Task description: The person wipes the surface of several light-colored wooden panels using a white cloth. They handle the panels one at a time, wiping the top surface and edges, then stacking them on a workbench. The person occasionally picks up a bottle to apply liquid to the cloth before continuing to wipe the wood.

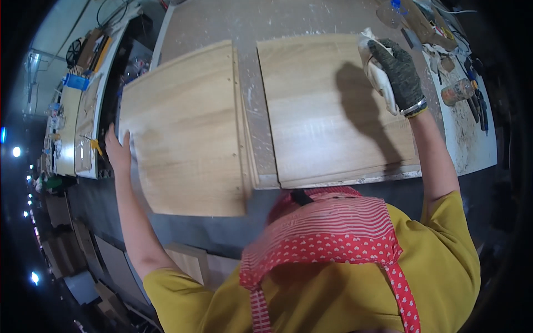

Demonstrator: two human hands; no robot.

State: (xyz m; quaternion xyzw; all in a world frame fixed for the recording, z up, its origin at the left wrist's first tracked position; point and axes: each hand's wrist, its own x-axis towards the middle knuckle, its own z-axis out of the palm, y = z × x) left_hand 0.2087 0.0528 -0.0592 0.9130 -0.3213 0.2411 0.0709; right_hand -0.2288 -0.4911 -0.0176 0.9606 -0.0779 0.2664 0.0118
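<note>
My left hand (118,150) is bare, at the left edge of a light wooden panel (189,127). Its fingers point away from me and the thumb stands apart, against or just over that edge. The panel lies on more boards, with small holes along its right side, and its near end juts past the table's front. In a dark, grey-green work glove, my right hand (398,72) is closed around a crumpled white cloth (375,77). It is above the right part of a second wooden panel (311,111), which catches its shadow.
Both panels rest on a worn brown table (252,94) with a gap between them. At the right are an orange-tinted jar (457,92), hand tools and a clear bottle with a blue cap (392,13). Another bench with a blue box (76,81) stands left. Boards lean below.
</note>
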